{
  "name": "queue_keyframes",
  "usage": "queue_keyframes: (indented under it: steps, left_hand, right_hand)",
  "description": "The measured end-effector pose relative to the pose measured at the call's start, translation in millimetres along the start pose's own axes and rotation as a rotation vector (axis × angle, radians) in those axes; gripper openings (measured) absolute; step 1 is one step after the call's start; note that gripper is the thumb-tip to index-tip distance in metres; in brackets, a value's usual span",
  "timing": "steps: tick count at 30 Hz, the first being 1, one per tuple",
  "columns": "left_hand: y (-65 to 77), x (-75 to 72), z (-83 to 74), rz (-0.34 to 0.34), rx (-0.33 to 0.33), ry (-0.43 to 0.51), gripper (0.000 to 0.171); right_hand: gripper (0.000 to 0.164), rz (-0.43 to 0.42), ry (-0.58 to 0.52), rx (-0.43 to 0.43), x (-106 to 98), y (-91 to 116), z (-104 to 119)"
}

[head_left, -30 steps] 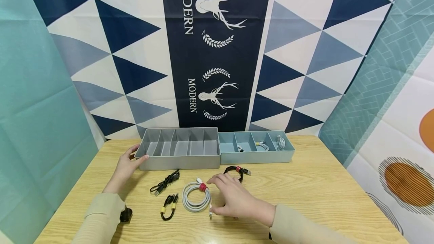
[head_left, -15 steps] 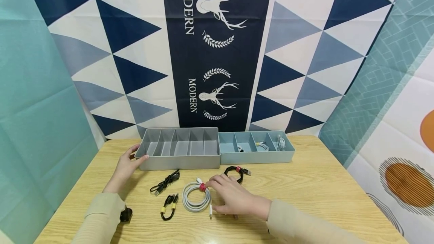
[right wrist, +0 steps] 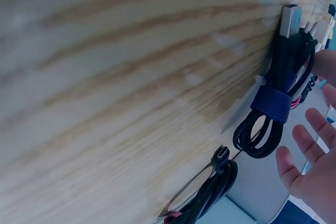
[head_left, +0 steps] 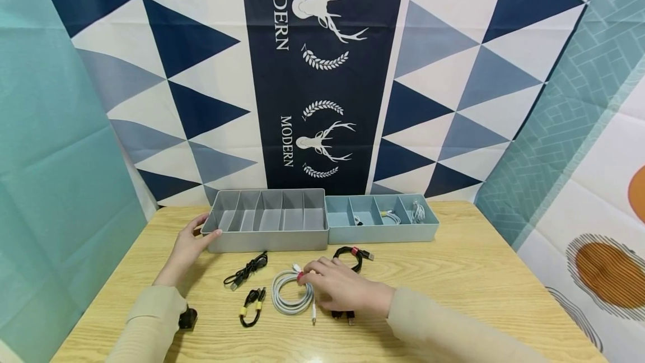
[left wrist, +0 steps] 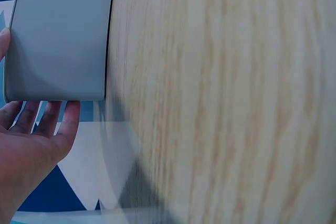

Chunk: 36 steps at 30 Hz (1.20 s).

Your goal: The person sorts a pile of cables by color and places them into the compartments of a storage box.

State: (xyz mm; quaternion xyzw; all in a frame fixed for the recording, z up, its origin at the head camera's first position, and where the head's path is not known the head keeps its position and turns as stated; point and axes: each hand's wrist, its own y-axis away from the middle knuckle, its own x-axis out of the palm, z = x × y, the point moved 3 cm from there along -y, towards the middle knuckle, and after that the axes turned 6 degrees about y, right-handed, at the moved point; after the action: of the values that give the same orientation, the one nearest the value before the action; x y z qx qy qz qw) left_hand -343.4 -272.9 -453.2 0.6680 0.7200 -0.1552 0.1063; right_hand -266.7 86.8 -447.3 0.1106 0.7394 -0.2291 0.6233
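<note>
My left hand (head_left: 182,251) holds the left end of a grey divided organizer box (head_left: 267,241), thumb on its front rim, fingers against its end wall (left wrist: 58,40). My right hand (head_left: 347,289) is over the table with fingers spread, its fingertips near the red strap of a coiled white cable (head_left: 276,296). Whether they touch it is unclear. Below that palm lies a black USB cable (head_left: 344,314), mostly hidden in the head view; the right wrist view shows its blue strap (right wrist: 271,103). Behind the hand lies a black cable with a red tie (head_left: 345,250).
A light-blue divided box (head_left: 383,234) adjoins the grey one, with small cables in some compartments. On the left lie a bundled black cable (head_left: 249,268) and a yellow-tied black cable (head_left: 243,313). A patterned cloth (head_left: 216,99) hangs behind the table (head_left: 453,307).
My right hand has shifted slightly left, toward the white cable's red strap, uncovering the black cable's connectors beneath it. The left hand stays on the grey box.
</note>
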Motion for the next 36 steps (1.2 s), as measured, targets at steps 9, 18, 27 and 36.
queue_keyframes:
  steps: [9,18,27,36]
  left_hand:
    - [0.3,0.4,0.9,0.007,0.02,0.003,0.078]
    - [0.5,-0.3,0.1,0.01,0.017,-0.003,0.075]
    - [0.0,-2.0,0.1,0.011,0.013,0.004,0.076]
    - [-0.4,-1.7,0.5,0.013,0.006,0.003,0.075]
  right_hand:
    - [0.043,0.001,0.077,-0.066,7,-6,-1]
    - [0.026,-0.036,0.147,-0.148,7,-11,1]
    - [0.016,-0.041,0.216,-0.157,8,-12,3]
    - [0.018,-0.052,0.227,-0.156,5,-10,2]
